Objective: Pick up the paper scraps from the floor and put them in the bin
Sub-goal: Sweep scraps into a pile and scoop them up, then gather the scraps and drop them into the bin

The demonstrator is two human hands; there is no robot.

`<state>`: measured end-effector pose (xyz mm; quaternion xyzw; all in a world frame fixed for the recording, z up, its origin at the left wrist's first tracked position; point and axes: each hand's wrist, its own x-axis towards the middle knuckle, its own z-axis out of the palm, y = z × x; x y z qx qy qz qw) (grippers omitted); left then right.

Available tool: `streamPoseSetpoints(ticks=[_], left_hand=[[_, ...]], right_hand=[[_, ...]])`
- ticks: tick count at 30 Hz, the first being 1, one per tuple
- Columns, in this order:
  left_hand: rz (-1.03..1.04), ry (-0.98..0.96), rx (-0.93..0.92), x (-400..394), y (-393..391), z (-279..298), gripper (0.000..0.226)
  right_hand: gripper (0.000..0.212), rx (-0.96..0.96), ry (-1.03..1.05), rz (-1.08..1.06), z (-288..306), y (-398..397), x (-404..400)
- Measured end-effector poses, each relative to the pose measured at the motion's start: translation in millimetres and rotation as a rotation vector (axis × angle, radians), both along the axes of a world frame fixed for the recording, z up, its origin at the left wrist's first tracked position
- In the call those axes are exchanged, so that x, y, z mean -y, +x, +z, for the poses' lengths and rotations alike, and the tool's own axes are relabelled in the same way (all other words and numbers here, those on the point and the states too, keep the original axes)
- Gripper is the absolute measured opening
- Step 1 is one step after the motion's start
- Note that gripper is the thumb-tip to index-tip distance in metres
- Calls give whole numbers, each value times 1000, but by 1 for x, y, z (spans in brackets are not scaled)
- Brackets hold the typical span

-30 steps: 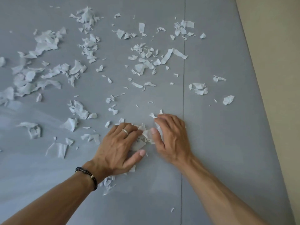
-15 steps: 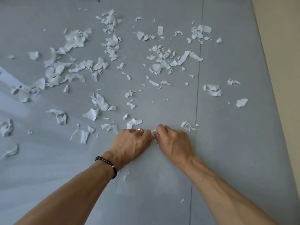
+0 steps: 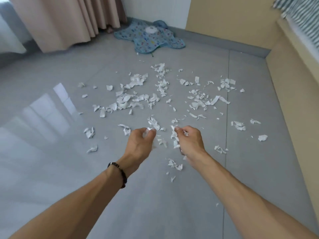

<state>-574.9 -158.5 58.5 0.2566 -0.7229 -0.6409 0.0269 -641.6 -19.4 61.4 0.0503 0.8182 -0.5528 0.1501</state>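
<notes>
White paper scraps [image 3: 131, 100] lie scattered over the grey tiled floor [image 3: 51, 152], in several clusters ahead of me. My left hand [image 3: 139, 145] is raised off the floor with its fingers curled around a small clump of scraps. My right hand [image 3: 189, 142] is also raised and grips a bunch of scraps, with strips hanging from it. A few loose pieces [image 3: 174, 164] lie on the floor under and between my hands. A blue patterned bag-like bin [image 3: 150, 38] lies spread on the floor far ahead, with white paper in its middle.
Pink curtains [image 3: 65, 19] hang at the back left. A beige wall or furniture panel [image 3: 293, 83] runs along the right side, with striped fabric [image 3: 302, 18] above it. A grey skirting [image 3: 215, 40] lines the back wall.
Both hands have lifted off the floor with scraps in them and moved slightly apart. My view has tilted up, so the far wall, curtains and blue bin now show.
</notes>
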Motion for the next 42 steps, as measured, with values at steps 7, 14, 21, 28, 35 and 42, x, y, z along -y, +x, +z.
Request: streamPoseSetpoints(ticks=[7, 14, 21, 28, 35, 42], left_hand=[[228, 138, -28, 103, 90, 110, 25], [654, 171, -153, 231, 239, 198, 21], [1019, -9, -186, 314, 423, 224, 31], [1171, -340, 123, 326, 535, 182, 44], [1037, -472, 383, 311, 559, 164, 52], [802, -963, 583, 277, 527, 178, 46]], right_hand=[[23, 18, -189, 248, 115, 68, 133], [26, 92, -295, 677, 194, 193, 296], [26, 126, -305, 1023, 222, 360, 418], [29, -125, -57, 1227, 185, 467, 455], [29, -315, 105, 1410, 180, 477, 453], [33, -764, 162, 1576, 191, 428, 423]])
